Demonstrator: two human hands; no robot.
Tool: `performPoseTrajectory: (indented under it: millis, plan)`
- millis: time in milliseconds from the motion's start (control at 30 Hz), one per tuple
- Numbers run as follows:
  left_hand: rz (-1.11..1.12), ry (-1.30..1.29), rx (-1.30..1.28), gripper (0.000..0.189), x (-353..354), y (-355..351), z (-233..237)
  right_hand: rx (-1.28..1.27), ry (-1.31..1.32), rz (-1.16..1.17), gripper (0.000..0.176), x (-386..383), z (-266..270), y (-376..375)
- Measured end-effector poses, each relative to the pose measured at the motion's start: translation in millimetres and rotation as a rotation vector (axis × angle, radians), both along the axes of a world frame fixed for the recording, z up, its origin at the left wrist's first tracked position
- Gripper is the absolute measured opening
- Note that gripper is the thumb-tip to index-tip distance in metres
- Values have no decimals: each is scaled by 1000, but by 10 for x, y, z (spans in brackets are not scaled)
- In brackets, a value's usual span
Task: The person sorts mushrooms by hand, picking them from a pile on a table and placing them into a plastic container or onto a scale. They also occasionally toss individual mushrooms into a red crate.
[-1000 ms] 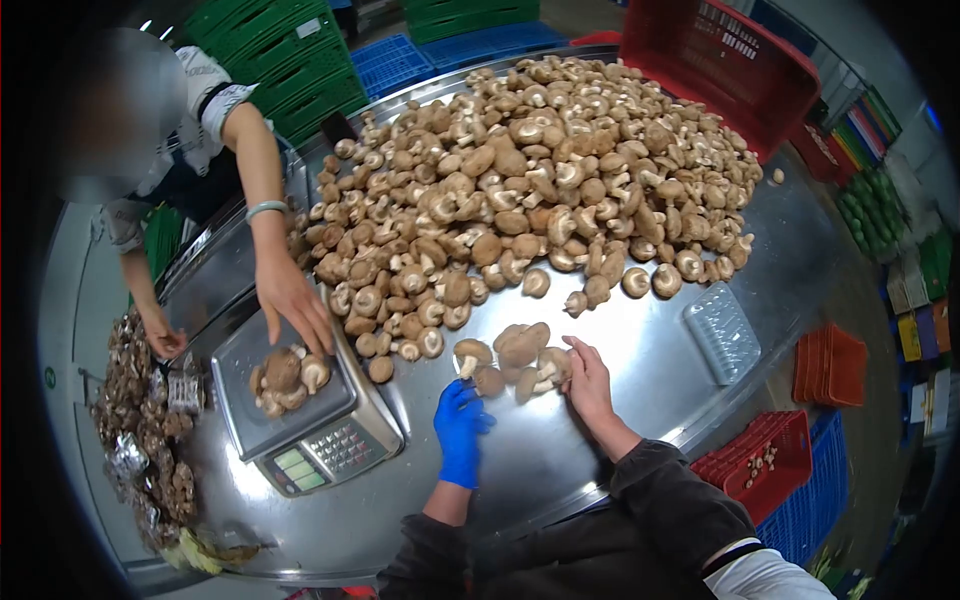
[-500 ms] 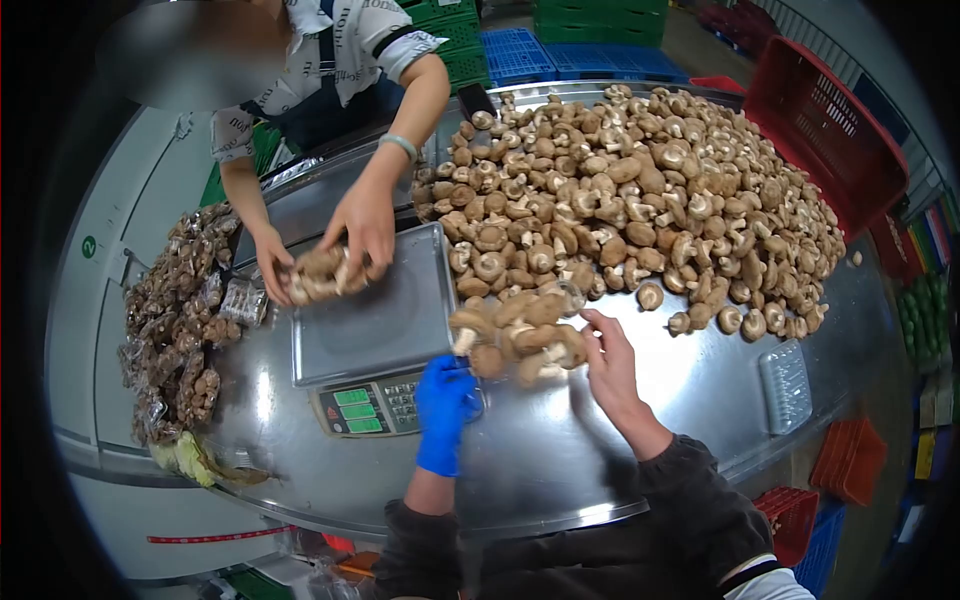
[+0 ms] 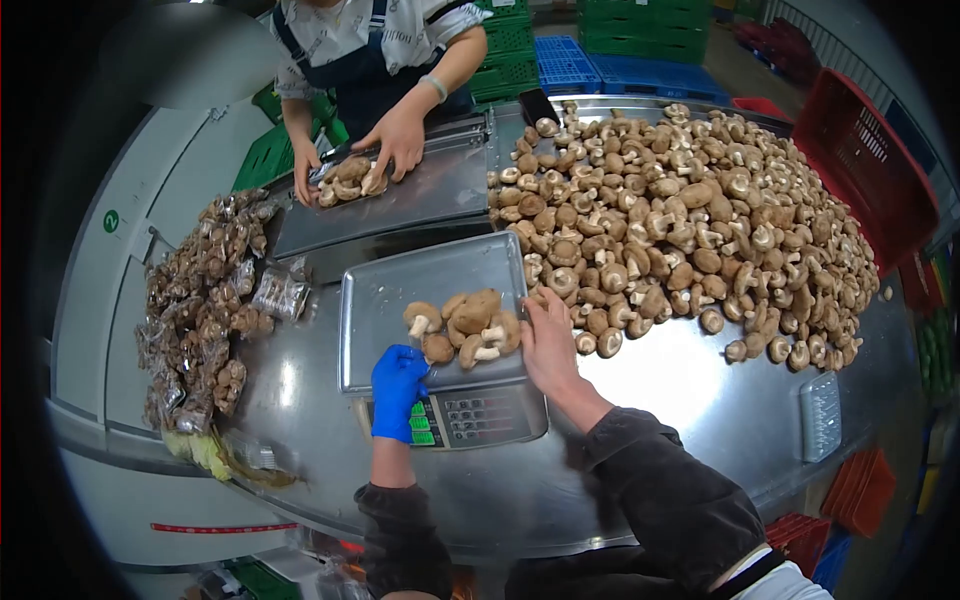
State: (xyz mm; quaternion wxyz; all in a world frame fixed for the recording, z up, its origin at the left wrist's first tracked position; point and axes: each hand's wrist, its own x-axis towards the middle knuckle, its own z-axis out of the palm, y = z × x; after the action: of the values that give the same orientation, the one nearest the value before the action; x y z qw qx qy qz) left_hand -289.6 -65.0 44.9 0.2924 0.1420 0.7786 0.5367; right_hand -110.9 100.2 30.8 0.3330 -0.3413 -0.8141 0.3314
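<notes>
A small load of brown shiitake mushrooms [image 3: 465, 325] rests over the metal pan [image 3: 385, 290] of a digital scale; the clear tray under it barely shows. My left hand [image 3: 400, 390], in a blue glove, is closed at the load's front left corner, above the green display. At the right side, my bare right hand [image 3: 552, 345] grips the edge, fingertips beside the mushrooms and over the pan's rim. The scale's keypad [image 3: 480, 418] faces me, between my two wrists.
A big heap of loose shiitake [image 3: 680, 220] covers the table's right half, a red crate [image 3: 865, 160] behind it. An empty clear tray [image 3: 821, 418] lies at right. Wrapped packs [image 3: 200, 310] pile at left. Across the table, a co-worker's hands [image 3: 395, 140] hold another mushroom pack.
My hands have brought the mushroom load leftward from beside the scale onto its pan. The co-worker has moved their pack back, off the scale onto the metal surface behind it. My view has shifted.
</notes>
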Motion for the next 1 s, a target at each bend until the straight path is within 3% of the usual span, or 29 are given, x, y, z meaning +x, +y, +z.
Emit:
performPoseTrajectory:
  millis: [267, 333, 467, 567, 733, 767, 933, 1000]
  plan:
    - [5, 118, -127, 28, -196, -240, 48, -118, 64, 102, 42, 351, -99, 47]
    - [81, 429, -41, 31, -266, -272, 55, -128, 65, 102, 43, 398, -52, 32]
    - [53, 580, 124, 40, -218, -116, 307, -91, 93, 177, 49, 373, 238, -8]
    - [-56, 622, 175, 47, -258, 40, 295, 48, 38, 308, 55, 256, 325, -9]
    - [-280, 886, 84, 51, -217, 275, -123, 235, -61, 340, 60, -48, 268, -64]
    - [-283, 698, 205, 54, -91, 313, -109, 246, -102, 348, 62, -113, 233, -78]
    - [-186, 779, 223, 57, 191, 379, -112, 218, -101, 342, 68, -252, 174, -114]
    - [-174, 747, 217, 56, 184, 385, -103, 155, -30, 355, 60, -234, 168, -100]
